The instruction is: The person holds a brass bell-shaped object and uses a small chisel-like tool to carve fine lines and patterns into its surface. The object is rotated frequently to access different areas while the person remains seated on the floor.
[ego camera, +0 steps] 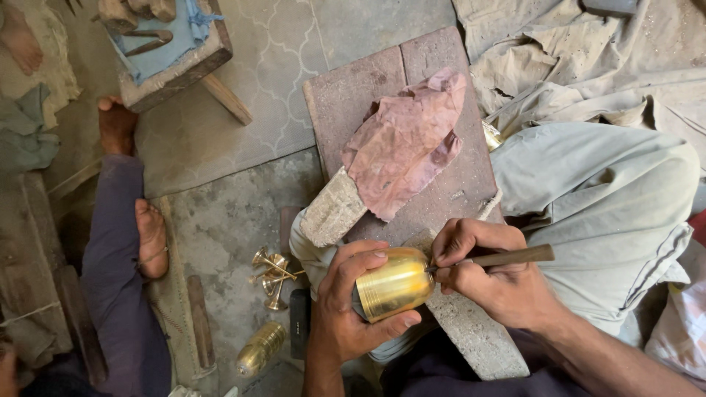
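Note:
My left hand [344,309] wraps around a shiny brass cup [394,283], holding it on its side over my lap. My right hand [491,276] grips a wooden-handled tool [507,258], and its metal tip touches the rounded end of the cup. Both hands hover above a long reddish stone slab [353,95] that slopes away from me. A crumpled pink cloth [404,143] lies on the slab just beyond my hands.
Small brass stemmed pieces [271,276] and a ribbed brass item [259,351] lie on the floor at lower left. Another person's legs and bare feet [151,235] stretch along the left. A wooden block with tools [165,51] stands at top left. Rumpled cloth [588,59] is piled at top right.

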